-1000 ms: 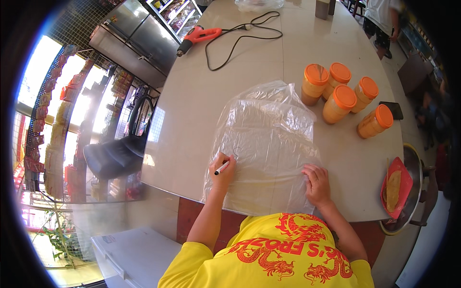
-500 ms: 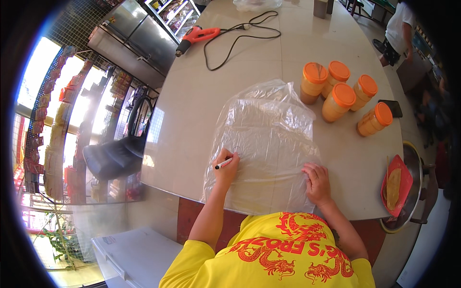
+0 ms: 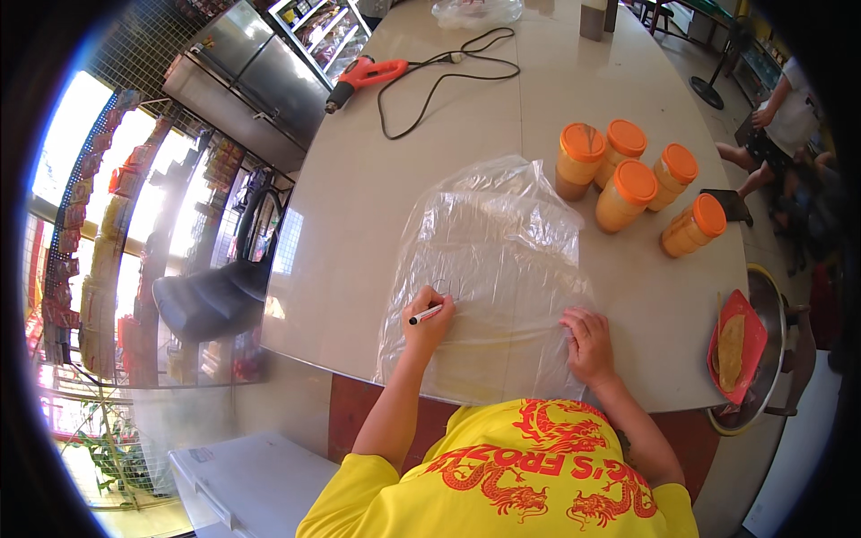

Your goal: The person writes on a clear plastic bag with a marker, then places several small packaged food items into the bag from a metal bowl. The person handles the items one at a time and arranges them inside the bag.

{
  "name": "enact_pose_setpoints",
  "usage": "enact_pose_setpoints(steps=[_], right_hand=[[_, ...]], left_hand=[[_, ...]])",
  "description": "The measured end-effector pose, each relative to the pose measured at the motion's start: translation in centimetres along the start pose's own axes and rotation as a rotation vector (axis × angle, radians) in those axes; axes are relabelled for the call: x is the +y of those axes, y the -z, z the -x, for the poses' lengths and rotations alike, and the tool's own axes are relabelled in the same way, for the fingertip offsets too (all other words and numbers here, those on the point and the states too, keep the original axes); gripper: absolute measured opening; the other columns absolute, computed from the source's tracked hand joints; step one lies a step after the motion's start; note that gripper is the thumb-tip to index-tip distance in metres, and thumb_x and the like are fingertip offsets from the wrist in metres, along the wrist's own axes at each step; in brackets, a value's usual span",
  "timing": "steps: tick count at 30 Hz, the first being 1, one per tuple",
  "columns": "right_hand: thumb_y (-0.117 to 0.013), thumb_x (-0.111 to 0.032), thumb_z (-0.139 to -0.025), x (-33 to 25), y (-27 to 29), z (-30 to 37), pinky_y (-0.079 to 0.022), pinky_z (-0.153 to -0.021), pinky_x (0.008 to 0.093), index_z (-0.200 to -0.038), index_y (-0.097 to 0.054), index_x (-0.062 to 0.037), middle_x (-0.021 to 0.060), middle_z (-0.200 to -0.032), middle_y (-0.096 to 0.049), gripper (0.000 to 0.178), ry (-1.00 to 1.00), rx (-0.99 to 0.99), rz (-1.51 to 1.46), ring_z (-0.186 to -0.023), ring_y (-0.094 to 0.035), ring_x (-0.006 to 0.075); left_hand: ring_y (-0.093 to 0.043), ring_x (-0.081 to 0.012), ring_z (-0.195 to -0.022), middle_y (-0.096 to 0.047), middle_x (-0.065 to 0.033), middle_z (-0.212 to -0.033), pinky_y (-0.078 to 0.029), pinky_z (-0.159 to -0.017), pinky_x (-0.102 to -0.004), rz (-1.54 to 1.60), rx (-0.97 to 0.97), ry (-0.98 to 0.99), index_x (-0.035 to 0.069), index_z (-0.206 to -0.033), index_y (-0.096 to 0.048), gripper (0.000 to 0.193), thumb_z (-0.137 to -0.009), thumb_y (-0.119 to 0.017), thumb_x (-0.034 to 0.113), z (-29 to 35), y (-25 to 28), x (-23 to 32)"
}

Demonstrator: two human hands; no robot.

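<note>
A clear plastic bag (image 3: 502,238) lies spread out and wrinkled on the table in front of me. Over its left part, my left hand (image 3: 423,336) is closed around a white marker with a black end (image 3: 425,315). Thin dark strokes (image 3: 453,289) show on the plastic just beyond these fingers; the marker's tip is hidden by the hand. My right hand (image 3: 590,348) rests on the bag's right edge, fingers laid on the plastic and holding nothing.
Several jars with orange lids (image 3: 625,184) stand right of the bag. A red heat gun (image 3: 368,73) with a black cord lies at the far left. A dark phone-like object (image 3: 728,206) and a red tray with flat brown food (image 3: 732,351) are at the right.
My left hand has shifted slightly right with the marker, and more dark strokes show on the bag. My right hand stays in place. A person at the far right has moved.
</note>
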State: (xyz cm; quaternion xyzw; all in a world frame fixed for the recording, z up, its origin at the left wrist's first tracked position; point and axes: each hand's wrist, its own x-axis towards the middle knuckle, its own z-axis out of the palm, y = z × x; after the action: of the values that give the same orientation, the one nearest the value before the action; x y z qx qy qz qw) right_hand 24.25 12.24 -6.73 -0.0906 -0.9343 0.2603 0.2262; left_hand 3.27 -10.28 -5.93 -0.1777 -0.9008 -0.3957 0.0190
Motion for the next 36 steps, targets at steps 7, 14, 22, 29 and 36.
enact_pose_setpoints(steps=[7, 14, 22, 29, 36], right_hand=[[-0.055, 0.002, -0.076, -0.1, 0.0, 0.0, -0.04, -0.096, 0.0432, -0.104, -0.059, -0.0076, 0.0104, -0.111, -0.06, 0.03, 0.002, -0.001, -0.001, -0.108, -0.055, 0.0295], [-0.055, 0.001, -0.076, -0.1, 0.0, 0.0, -0.04, -0.096, 0.0432, -0.104, -0.058, -0.0071, 0.0107, -0.111, -0.06, 0.029, -0.008, -0.013, 0.001, -0.108, -0.055, 0.0294], [-0.056, 0.0, -0.076, -0.1, 0.0, 0.1, -0.04, -0.096, 0.043, -0.104, -0.058, -0.0071, 0.0109, -0.11, -0.06, 0.029, -0.004, -0.002, -0.004, -0.109, -0.055, 0.0294], [-0.056, 0.0, -0.077, 0.0, 0.0, 0.0, -0.04, -0.096, 0.0429, -0.104, -0.058, -0.0074, 0.0109, -0.11, -0.06, 0.028, 0.004, -0.002, -0.002, -0.109, -0.055, 0.0295], [-0.055, 0.0, -0.077, 0.0, -0.1, 0.1, -0.039, -0.097, 0.0427, -0.103, -0.058, -0.0076, 0.0107, -0.11, -0.06, 0.028, 0.012, 0.015, 0.007, -0.108, -0.055, 0.0294]], left_hand=[[-0.061, -0.0188, -0.054, -0.065, -0.0087, -0.064, -0.047, -0.055, -0.0305, 0.123, 0.041, 0.072, 0.005, -0.074, -0.058, 0.02, -0.08, -0.072, 0.019, -0.6, 0.1, 0.0], [-0.065, -0.0167, -0.061, -0.067, -0.0084, -0.067, -0.049, -0.057, -0.0312, 0.206, 0.006, 0.07, 0.005, -0.074, -0.057, 0.021, -0.08, -0.073, 0.018, -0.5, -0.3, -0.1], [-0.064, -0.0212, -0.059, -0.066, -0.0096, -0.067, -0.049, -0.056, -0.0324, 0.155, 0.021, -0.026, 0.005, -0.075, -0.059, 0.02, -0.079, -0.073, 0.019, -0.1, -1.8, 1.0], [-0.064, -0.022, -0.06, -0.065, -0.0114, -0.066, -0.049, -0.056, -0.0332, 0.119, -0.128, -0.083, 0.006, -0.078, -0.062, 0.017, -0.08, -0.071, 0.019, 0.7, -1.1, 1.2], [-0.064, -0.0208, -0.059, -0.065, -0.0104, -0.066, -0.049, -0.055, -0.0328, 0.141, -0.054, -0.122, 0.006, -0.078, -0.061, 0.017, -0.08, -0.073, 0.018, -0.3, -2.0, 1.7]])
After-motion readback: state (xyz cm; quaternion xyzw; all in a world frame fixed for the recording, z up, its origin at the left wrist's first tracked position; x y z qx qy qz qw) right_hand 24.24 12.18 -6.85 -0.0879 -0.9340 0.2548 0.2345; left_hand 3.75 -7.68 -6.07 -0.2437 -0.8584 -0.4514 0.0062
